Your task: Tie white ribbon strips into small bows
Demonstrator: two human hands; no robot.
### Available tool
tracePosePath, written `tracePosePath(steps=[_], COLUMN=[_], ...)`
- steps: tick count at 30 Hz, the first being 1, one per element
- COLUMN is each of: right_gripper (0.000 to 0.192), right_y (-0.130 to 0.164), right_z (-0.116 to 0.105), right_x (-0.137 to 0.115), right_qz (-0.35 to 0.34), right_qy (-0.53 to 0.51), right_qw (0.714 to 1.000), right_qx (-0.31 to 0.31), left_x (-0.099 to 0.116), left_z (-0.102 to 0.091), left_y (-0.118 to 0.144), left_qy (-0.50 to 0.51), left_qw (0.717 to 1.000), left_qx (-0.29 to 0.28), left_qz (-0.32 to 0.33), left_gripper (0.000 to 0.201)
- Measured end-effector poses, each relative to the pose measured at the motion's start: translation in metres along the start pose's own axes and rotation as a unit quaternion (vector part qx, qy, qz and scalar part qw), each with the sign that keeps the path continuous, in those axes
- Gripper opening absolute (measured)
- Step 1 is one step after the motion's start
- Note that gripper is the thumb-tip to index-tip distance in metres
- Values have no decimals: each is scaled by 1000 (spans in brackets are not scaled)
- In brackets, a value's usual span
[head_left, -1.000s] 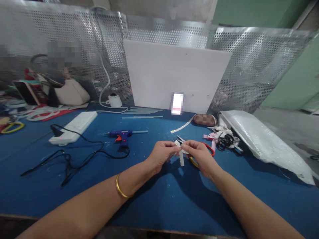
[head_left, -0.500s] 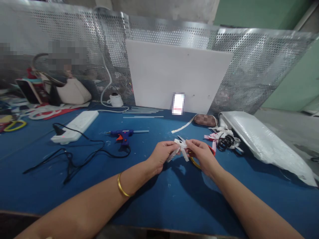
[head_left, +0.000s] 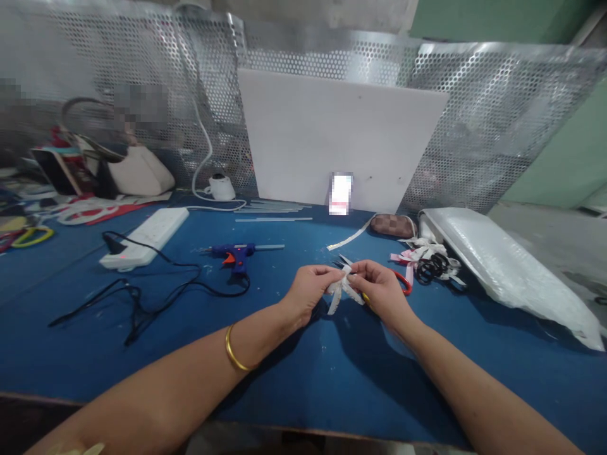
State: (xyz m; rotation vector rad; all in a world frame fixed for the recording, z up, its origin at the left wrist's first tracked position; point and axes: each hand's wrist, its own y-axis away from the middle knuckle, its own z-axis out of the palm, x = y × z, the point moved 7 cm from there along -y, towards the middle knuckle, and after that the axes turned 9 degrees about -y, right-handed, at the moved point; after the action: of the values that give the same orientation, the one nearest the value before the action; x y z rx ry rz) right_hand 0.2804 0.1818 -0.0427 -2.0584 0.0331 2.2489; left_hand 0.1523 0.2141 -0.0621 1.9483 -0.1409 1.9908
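Observation:
Between my two hands is a white ribbon bow (head_left: 345,289), its two tails hanging down over the blue table. My left hand (head_left: 308,291) pinches it from the left with thumb and fingers. From the right, my right hand (head_left: 379,287) pinches the same bow near its middle. Scissors (head_left: 404,282) with red and yellow handles lie on the table beneath and beside my right hand; the blade tips show beyond the bow, and the rest is covered by the hand.
Left of my hands lies a blue glue gun (head_left: 237,256) with its black cord, plugged into a white power strip (head_left: 147,240). Glue sticks (head_left: 275,219) lie behind. To the right are a checkered pouch (head_left: 392,225), black hair ties (head_left: 429,268) with ribbons, and a white plastic package (head_left: 497,272). A lit phone (head_left: 340,193) leans on a white board.
The bow has turned between my fingers, and its tails now hang lower and more to the front. My hands have drawn closer together. The camera view has shifted slightly.

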Motion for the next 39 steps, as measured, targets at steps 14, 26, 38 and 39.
tracePosePath(steps=[14, 26, 38, 39], right_gripper=[18, 24, 23, 23], right_y=[1, 1, 6, 5], right_z=[5, 6, 15, 13], right_x=[7, 2, 1, 0], right_qz=[50, 20, 106, 91], right_qy=[-53, -30, -147, -139], right_qw=[997, 999, 978, 981], right_qx=[-24, -25, -100, -95], left_x=[13, 19, 21, 20], left_z=[2, 3, 11, 8], left_y=[3, 4, -3, -5], left_qy=[-46, -75, -10, -14], left_qw=[997, 994, 982, 985], left_qx=[-26, -20, -182, -163], left_qz=[50, 75, 53, 54], left_gripper=[36, 20, 29, 29])
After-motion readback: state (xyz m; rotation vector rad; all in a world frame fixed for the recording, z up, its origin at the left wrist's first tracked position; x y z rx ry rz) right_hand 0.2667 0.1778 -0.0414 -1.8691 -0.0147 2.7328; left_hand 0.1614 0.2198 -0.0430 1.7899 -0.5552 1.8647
